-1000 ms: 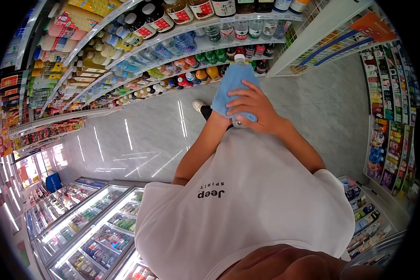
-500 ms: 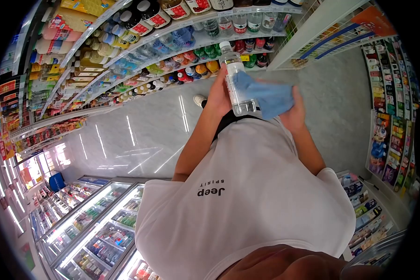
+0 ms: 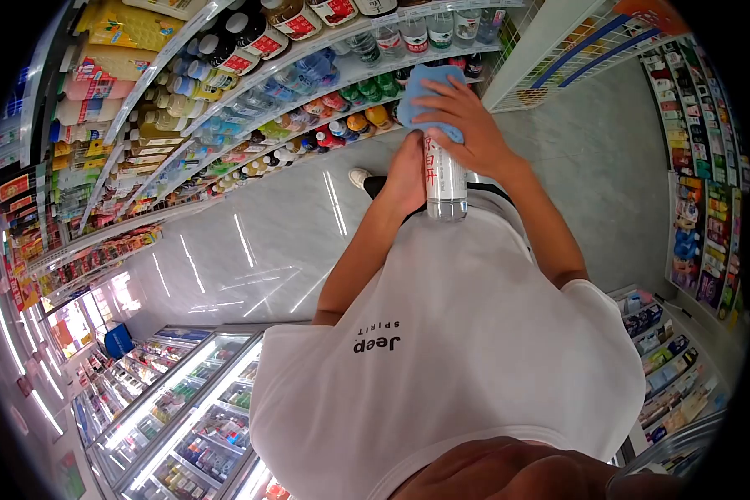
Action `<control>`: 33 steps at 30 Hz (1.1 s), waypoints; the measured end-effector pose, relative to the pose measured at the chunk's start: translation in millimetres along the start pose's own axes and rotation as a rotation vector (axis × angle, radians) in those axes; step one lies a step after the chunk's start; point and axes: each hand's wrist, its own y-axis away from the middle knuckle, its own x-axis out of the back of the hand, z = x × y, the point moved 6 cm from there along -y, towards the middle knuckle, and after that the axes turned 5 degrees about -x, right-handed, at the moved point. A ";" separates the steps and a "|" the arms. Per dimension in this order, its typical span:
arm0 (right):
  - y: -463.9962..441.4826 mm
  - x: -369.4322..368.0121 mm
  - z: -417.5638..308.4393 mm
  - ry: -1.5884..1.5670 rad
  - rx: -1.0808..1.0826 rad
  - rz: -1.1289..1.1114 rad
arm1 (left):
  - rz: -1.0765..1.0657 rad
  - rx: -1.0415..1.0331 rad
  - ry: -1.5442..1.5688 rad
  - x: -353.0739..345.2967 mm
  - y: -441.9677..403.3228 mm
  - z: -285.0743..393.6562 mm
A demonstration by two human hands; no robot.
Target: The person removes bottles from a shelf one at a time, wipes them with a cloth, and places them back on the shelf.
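A clear plastic water bottle (image 3: 447, 183) with a white label and red characters is in front of my waist, its base toward me. My left hand (image 3: 407, 173) is wrapped round the bottle's left side. A light blue cloth (image 3: 420, 98) lies over the bottle's far end and hides its cap and neck. Over that cloth, my right hand (image 3: 467, 125) is curled, pressing it against the upper bottle.
Ahead and to the left, store shelves (image 3: 308, 96) hold rows of bottled drinks. A white wire-mesh rack (image 3: 575, 50) stands ahead right. Glass-door coolers (image 3: 192, 408) are at lower left, and more stocked shelves (image 3: 692, 167) line the right. Grey floor (image 3: 250, 233) shows between.
My right hand has brought the cloth from the bottle's lower right side up over its top. The bottle has turned, so its red lettering now shows, and it has shifted slightly right.
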 end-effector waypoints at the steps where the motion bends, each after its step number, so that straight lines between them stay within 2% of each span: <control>1: 1.6 -2.7 0.5 -0.049 -0.012 -0.037 | 0.028 -0.016 0.030 -1.2 2.0 -0.8; 5: 14.6 -7.4 -0.7 -0.226 -0.052 -0.127 | 0.076 0.011 0.162 10.3 4.3 -4.7; 11: 38.6 -7.8 -28.4 -0.449 -0.052 -0.226 | 0.032 -0.113 0.177 20.1 -4.9 0.8; 15: 56.2 -9.2 -47.0 -0.516 0.001 -0.217 | 0.036 0.032 0.252 24.4 -5.6 12.2; 16: 57.9 -7.4 -49.7 -0.506 0.016 -0.244 | 0.094 0.033 0.215 25.5 -7.0 13.2; 19: 59.2 -0.6 -46.9 -0.471 -0.020 -0.145 | 0.101 -0.019 0.150 32.5 -13.6 12.8; 22: 54.7 2.2 -36.0 -0.272 -0.072 0.013 | 0.063 -0.013 0.357 15.1 -21.9 6.6; 25: 58.1 -9.3 -16.6 -0.169 -0.157 0.150 | 0.332 -0.139 0.305 22.2 -30.7 10.9; 29: 59.0 -23.3 -8.8 -0.323 -0.303 0.286 | 0.370 -0.183 0.442 47.0 -51.1 8.7; 33: 64.5 -38.1 -8.4 -0.681 -0.516 0.325 | 0.505 -0.492 0.303 50.6 -48.7 31.5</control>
